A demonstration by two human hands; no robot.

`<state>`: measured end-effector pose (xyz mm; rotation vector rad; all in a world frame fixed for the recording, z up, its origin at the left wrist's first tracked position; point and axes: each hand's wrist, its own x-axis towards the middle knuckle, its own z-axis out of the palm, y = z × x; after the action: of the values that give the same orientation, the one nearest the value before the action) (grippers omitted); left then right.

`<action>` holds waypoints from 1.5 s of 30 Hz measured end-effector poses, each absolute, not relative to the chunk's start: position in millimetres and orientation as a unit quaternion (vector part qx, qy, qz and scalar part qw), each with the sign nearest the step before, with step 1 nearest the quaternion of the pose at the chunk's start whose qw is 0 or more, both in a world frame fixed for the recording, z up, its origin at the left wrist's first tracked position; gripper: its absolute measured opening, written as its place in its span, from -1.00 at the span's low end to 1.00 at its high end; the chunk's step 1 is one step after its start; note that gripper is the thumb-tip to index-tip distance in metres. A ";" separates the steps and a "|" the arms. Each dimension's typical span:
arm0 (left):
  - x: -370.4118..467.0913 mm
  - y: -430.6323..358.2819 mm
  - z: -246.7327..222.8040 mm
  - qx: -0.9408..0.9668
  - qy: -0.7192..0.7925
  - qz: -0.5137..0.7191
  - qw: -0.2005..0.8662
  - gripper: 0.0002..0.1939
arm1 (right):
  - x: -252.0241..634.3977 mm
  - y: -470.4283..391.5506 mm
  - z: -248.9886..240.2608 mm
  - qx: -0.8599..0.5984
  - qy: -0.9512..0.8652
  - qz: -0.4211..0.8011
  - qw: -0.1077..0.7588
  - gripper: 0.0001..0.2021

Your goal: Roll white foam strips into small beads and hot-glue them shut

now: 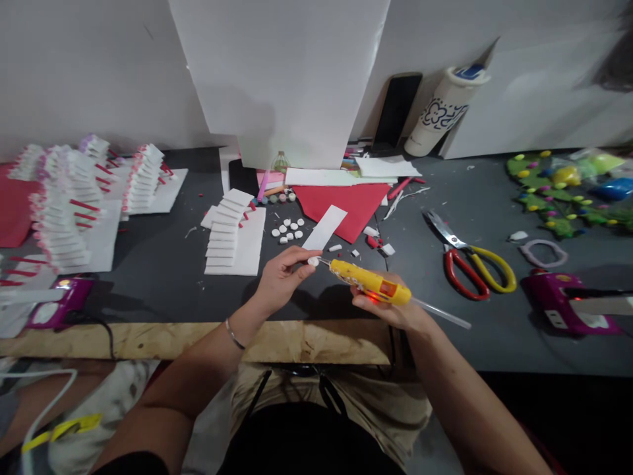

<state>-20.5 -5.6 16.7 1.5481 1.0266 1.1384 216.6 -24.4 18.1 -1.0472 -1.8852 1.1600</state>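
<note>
Yellow glue gun (370, 284) sits in the right hand (390, 307), fingers wrapped round its body, a clear glue stick (442, 315) poking out the back toward 4 o'clock. Nozzle points to 10 o'clock and meets a small white disc (313, 261) pinched in the left hand (281, 277) fingers. Both hands hover over the dark desk (163, 264) near its front edge. More white discs (289, 230) lie loose at 12 o'clock from the left hand, beside a white paper strip (325, 227) overlapping a red sheet (353, 201). Stepped white foam stack (230, 234) at 10 o'clock. Scissors (469, 260) with red and yellow handles at 3 o'clock, well apart from the right hand; purple glue gun (564, 303) beyond them.
</note>
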 end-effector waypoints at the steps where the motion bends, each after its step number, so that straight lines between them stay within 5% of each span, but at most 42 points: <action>1: -20.5 -5.7 17.0 0.630 0.419 0.462 0.463 -0.75 | 216.5 -24.6 17.8 -0.402 -0.725 0.443 0.342 -0.65; 45: -20.4 -5.4 15.9 0.611 0.435 0.469 0.466 -0.73 | 220.0 -25.9 14.3 -0.386 -0.736 0.435 0.345 -0.66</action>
<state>-20.4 -5.4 15.9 1.5011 1.0692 1.1503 220.0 -25.9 14.3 -1.0032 -1.9115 1.1303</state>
